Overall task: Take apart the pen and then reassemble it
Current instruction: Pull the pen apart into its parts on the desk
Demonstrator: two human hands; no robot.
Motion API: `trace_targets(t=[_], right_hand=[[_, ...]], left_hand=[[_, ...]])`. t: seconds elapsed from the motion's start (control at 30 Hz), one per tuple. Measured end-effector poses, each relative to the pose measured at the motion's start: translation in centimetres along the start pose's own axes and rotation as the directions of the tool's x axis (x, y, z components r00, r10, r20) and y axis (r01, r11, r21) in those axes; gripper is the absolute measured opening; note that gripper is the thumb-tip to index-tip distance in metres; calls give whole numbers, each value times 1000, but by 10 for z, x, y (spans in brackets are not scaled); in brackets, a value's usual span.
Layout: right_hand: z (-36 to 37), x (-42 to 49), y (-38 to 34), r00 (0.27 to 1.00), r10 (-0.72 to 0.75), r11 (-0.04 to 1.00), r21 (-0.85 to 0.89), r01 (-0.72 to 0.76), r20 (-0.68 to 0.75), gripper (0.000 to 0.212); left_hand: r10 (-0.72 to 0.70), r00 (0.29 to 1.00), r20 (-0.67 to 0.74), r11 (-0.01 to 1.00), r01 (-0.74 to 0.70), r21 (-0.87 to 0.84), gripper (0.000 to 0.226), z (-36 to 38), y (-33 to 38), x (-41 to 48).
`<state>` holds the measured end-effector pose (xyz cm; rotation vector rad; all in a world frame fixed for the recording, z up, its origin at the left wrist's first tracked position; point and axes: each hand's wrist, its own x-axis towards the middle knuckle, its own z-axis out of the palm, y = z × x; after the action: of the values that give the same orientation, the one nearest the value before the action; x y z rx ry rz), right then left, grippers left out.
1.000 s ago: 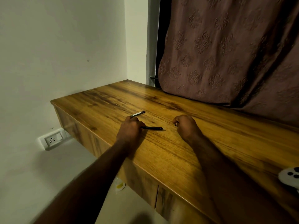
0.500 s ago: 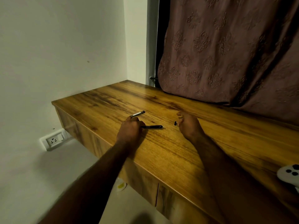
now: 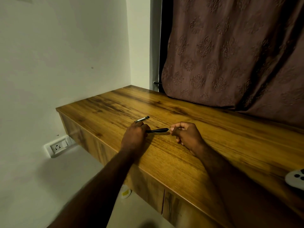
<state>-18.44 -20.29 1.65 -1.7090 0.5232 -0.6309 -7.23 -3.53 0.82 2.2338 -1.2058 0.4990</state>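
Now left hand [image 3: 134,137] curled round pen barrel [image 3: 158,130] — right hand [image 3: 185,137] pinches its end.

Wooden counter [image 3: 230,137] with cabinet fronts below, slim pen part [image 3: 141,119] lying flat mid-top (cap or barrel, can't tell), white device [image 3: 295,179] with dark buttons at right edge

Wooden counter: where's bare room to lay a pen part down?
Free: the far strip between the loose pen piece and the curtain, and the stretch from the right hand to the white device. Crowded: around the left hand and pen barrel.
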Motion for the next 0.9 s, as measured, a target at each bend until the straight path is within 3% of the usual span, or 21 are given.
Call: trace_targets(t=[0.3,0.9], right_hand=[[0,-1,-2,996,-16,1000,-9,17,85,9],[3,1,2,996,-83,976,-197,88,32,10]], left_hand=[[-1,999,-51,999,-2,-51,16,1,-1,-1],[36,998,-42,997,-38,-66,12,2,-1,0]])
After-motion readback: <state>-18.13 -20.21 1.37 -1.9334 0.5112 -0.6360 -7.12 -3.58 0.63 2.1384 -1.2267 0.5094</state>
